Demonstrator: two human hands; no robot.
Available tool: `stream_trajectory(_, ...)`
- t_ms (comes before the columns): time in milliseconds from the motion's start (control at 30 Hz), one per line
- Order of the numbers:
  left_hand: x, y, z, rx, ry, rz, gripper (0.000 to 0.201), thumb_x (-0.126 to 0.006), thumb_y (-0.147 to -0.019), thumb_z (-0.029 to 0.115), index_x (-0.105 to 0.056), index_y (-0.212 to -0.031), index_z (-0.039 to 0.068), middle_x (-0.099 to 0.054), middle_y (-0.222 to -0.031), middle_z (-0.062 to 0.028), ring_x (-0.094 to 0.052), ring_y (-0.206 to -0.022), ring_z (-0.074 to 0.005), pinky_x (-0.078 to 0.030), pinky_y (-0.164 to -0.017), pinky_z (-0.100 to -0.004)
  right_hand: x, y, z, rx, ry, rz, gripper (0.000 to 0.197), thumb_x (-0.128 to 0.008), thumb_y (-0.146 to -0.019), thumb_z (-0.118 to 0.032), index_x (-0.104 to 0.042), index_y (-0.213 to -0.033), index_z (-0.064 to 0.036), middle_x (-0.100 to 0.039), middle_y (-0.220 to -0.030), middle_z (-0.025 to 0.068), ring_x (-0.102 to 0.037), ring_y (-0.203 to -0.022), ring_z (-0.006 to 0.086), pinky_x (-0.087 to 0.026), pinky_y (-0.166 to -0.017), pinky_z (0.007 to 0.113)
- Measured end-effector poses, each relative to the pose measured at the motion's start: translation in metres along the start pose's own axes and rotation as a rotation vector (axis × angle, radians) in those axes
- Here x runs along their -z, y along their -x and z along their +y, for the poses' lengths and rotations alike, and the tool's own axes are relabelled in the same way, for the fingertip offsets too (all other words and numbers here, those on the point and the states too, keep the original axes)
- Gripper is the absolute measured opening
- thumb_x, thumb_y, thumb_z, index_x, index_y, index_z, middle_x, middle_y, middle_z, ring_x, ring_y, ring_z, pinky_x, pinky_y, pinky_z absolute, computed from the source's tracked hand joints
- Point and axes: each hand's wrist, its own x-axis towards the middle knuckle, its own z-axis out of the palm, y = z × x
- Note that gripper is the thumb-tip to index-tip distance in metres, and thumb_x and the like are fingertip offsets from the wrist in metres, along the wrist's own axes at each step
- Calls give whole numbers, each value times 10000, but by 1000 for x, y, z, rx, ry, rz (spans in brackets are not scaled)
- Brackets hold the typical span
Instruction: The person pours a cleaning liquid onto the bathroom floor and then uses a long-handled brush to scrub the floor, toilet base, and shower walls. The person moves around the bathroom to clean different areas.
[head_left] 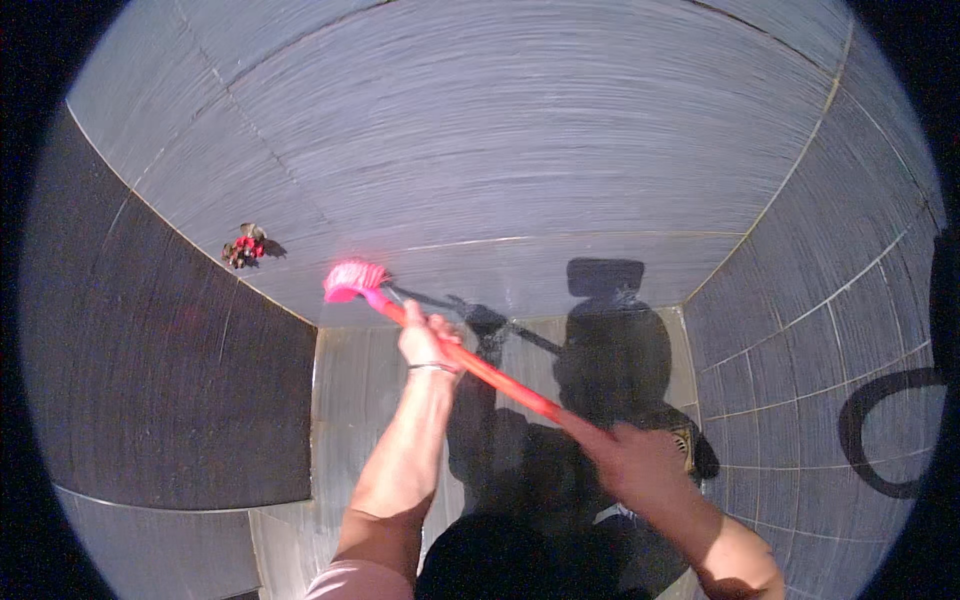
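R hand (640, 468), nearest cam, is wrapped round low end of red handle (515, 392), L hand (425, 342) closed on it farther up, long axis running up-left to pink brush head (355, 281) just past L hand, nr grey wall (520, 160).

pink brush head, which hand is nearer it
Left. The left hand grips the red handle close to the pink brush head; the right hand holds the handle farther down.
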Motion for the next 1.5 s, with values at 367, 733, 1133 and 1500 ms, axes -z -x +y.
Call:
stream_trajectory(367, -40, 73, -79, 179, -187, -178, 415, -465, -858, 402, -400, -551, 131, -398, -435, -7, -384, -337, -137, -327, -314, -281, -20, 102, 18, -419, -82, -46, 420, -497, -848, -203, -422, -1261, -221, -571, -953, 252, -571, -871, 386, -467, -656, 405)
stream_trajectory(733, -61, 68, 151, -648, -465, -223, 393, -408, -892, 391, -380, -628, 101, -391, -435, 5, -376, -326, -102, -308, -308, -248, -84, -39, -76, 183, -629, 361, 526, -560, -773, -125, -395, -1270, -166, -592, -740, 188, -591, -611, 348, -484, -549, 394)
stream_trajectory(1133, -51, 66, 141, -649, -302, -296, 233, -443, -896, 285, -357, -744, 131, -309, -543, 57, -326, -399, -38, -292, -350, -202, -80, -43, -75, 160, -589, 371, 492, -471, -819, -72, -360, -1293, -141, -594, -935, 202, -621, -753, 310, -483, -627, 337)
stream_trajectory(1500, 56, 5, 59, -516, -690, -36, 272, -478, -854, 263, -485, -873, -8, -457, -602, -38, -478, -577, -143, -409, -544, -327, -191, 3, -87, 150, -680, 545, 416, -497, -836, -143, -443, -1245, -193, -584, -854, 235, -589, -757, 367, -460, -597, 381)
